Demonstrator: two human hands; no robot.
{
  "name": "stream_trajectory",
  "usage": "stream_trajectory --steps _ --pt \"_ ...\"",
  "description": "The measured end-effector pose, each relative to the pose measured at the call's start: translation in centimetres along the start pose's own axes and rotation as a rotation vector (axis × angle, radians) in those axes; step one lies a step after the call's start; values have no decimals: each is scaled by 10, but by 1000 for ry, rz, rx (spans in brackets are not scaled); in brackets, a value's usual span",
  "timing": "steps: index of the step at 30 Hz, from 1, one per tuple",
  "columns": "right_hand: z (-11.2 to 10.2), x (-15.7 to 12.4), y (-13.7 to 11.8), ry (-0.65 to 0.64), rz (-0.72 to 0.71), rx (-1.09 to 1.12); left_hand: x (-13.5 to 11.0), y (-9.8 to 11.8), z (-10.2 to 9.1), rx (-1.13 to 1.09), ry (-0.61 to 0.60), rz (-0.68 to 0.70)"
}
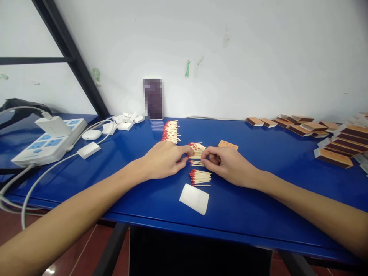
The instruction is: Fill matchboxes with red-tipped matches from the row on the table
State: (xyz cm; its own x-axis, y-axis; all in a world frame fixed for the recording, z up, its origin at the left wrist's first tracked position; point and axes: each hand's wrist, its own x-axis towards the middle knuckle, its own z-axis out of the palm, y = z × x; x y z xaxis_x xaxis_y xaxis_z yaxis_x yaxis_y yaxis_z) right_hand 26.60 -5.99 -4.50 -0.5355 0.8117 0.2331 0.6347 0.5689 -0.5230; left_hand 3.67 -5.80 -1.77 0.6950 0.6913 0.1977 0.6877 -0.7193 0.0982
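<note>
Wooden matchsticks with red heads lie between my hands in small groups on the blue table. My left hand (165, 159) is at the red-headed ends, its index finger touching the upper pile of matchsticks (197, 155) and its thumb held apart below. At the plain ends, my right hand (230, 165) has its thumb and index finger pinched together; whether a matchstick is between them I cannot make out. Just under the fingers is a short row of matchsticks (196, 163). Nearer me lies another bundle of matchsticks (201, 177), and beyond my left hand a larger heap of matchsticks (171, 131).
A white matchbox tray (194, 198) lies near the front edge of the blue table (138, 205). Behind my right hand is an orange matchbox sleeve (228, 144). Several matchboxes (335, 157) are stacked right. A power strip (48, 143), cables and white trays (125, 125) occupy the left.
</note>
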Motion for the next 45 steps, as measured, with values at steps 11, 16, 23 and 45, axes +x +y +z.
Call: stream_trajectory --steps 11,16,23,45 --pt "1 2 4 90 -41 -79 2 3 2 24 -35 80" --pt "0 1 3 85 -73 -70 1 4 4 27 -33 77" --pt "-2 -1 1 30 -137 -38 0 1 5 59 -37 122" --pt "-1 0 5 102 -112 -92 1 1 2 112 -48 35"
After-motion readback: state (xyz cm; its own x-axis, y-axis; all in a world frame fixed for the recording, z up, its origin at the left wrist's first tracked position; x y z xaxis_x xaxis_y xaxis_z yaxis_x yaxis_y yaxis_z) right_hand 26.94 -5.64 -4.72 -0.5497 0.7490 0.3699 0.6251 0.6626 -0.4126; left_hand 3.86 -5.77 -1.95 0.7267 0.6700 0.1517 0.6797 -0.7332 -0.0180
